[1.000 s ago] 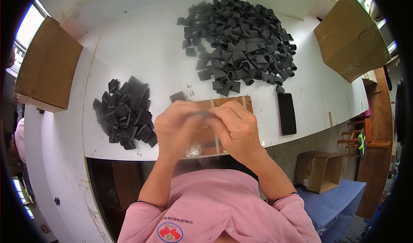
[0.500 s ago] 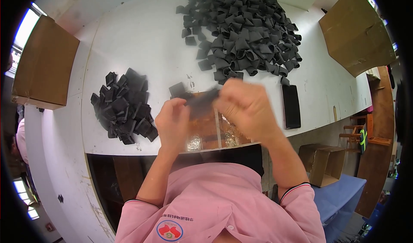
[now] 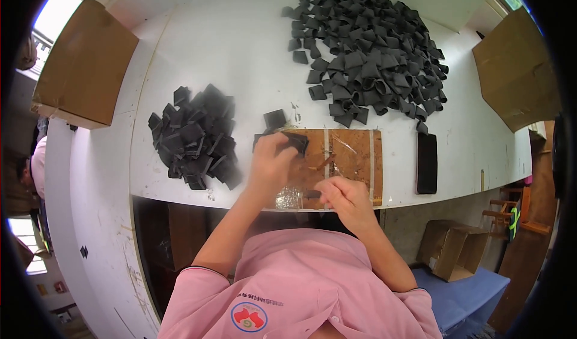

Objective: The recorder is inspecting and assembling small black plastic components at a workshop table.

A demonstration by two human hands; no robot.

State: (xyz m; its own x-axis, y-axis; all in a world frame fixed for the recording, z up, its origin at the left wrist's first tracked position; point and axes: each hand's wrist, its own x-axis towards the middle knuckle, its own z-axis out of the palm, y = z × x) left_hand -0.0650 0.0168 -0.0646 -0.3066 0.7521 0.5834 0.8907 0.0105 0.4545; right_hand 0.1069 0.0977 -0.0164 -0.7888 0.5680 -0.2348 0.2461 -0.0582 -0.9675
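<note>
- Since the earlier frames, the two hands are seen to have separated: the left hand (image 3: 271, 162) has been carried out to the left end of the brown work board (image 3: 351, 159), and the right hand (image 3: 344, 196) has been drawn back to the near table edge.
- A black folded piece (image 3: 294, 142) is grasped in the left hand's fingers and pressed onto the board's left end.
- The right hand is loosely clenched; whether anything is pinched in it cannot be told.
- The piece is judged light, soft and pliable, not fragile; it is best taken at its folded edge, between thumb and fingertips.
- Counts: one board; one lone black piece (image 3: 275, 118) just beyond it; one dark flat bar (image 3: 427, 162) to its right; two heaps of black pieces, the small heap (image 3: 195, 138) at left and the large heap (image 3: 369, 57) at the far right, both too numerous to count; two cardboard boxes (image 3: 84, 66) at the white table's (image 3: 240, 45) ends.
</note>
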